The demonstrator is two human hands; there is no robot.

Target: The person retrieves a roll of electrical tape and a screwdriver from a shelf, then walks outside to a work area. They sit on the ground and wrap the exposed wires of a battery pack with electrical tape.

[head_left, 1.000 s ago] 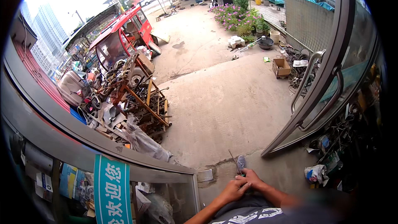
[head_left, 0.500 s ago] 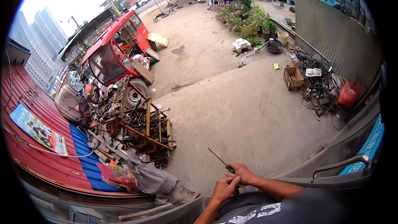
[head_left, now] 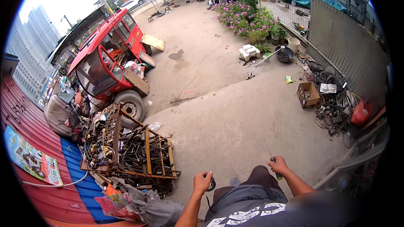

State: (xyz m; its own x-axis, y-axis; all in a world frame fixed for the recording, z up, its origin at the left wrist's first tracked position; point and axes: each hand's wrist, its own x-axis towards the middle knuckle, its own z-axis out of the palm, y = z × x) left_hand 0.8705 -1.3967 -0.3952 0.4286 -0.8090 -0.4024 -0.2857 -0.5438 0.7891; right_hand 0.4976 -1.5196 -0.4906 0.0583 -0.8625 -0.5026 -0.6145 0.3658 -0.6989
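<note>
My right hand (head_left: 278, 165) is closed around the handle of a screwdriver (head_left: 272, 158). Green shows on the handle above and below the fist, and the thin shaft points up and slightly left. Apart from it, my left hand (head_left: 202, 182) grips a small black ring-shaped thing (head_left: 211, 185) hanging at its right side; its exact kind is too small to tell. Both hands are held in front of my body at thigh height, over dark shorts. One of my knees is raised forward between them.
Left stands a rusty metal rack (head_left: 148, 155) heaped with tools and parts, beside a red three-wheeled vehicle (head_left: 107, 54). A grey sack (head_left: 158, 210) lies near it. To the right are a cardboard box (head_left: 308, 95), tangled cables (head_left: 336, 105) and a red bag (head_left: 361, 113). Pink flowers (head_left: 237, 19) grow farther off.
My hands were together on the screwdriver; now they are apart. The right has moved right with the screwdriver, the left to the left with the black ring. I have stepped forward, past the door frame.
</note>
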